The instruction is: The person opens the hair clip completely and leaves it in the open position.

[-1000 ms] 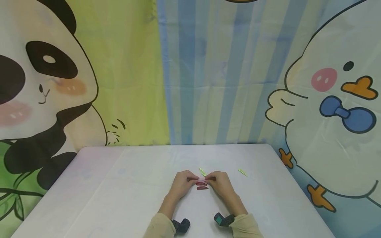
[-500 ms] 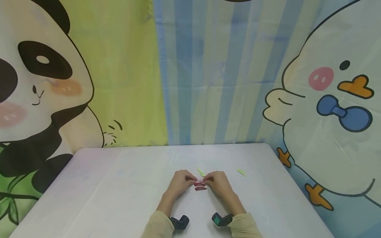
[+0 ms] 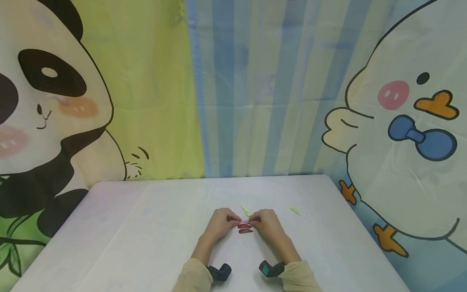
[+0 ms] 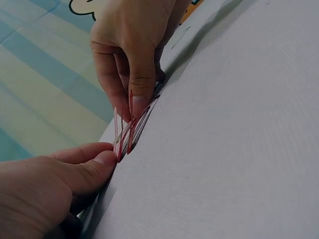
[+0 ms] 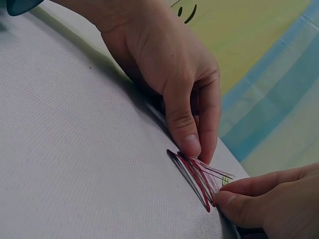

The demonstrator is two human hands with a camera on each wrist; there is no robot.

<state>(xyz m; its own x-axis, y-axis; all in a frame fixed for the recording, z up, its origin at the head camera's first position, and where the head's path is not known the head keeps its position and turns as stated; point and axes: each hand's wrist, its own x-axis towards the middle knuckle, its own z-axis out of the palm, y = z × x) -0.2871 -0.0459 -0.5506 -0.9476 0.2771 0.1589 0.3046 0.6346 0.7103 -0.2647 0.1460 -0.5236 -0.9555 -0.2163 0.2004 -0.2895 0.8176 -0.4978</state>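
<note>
In the head view, my left hand (image 3: 223, 221) and my right hand (image 3: 268, 224) meet near the middle of the table. Thumb and fingertips of each pinch opposite ends of a slim pink hair clip (image 3: 245, 221). Just nearer to me lie a red hair clip (image 3: 245, 226) and a darker red hair clip (image 3: 245, 231), roughly parallel to it in a short column. The left wrist view shows the left fingertips (image 4: 105, 158) right at the ends of the clips, with the right thumb (image 4: 141, 102) at the other side. Fingertips partly hide the pink clip.
A green hair clip (image 3: 246, 210) lies just beyond the hands, and another green hair clip (image 3: 295, 211) lies farther right. All are on a white table (image 3: 127, 227). A patterned curtain (image 3: 248, 89) hangs behind its far edge. Both wrists wear dark devices (image 3: 220, 272).
The head view has turned slightly, so everything sits a little farther left in it. Both hands keep their pinch on the pink hair clip, with hardly any movement relative to the table.
</note>
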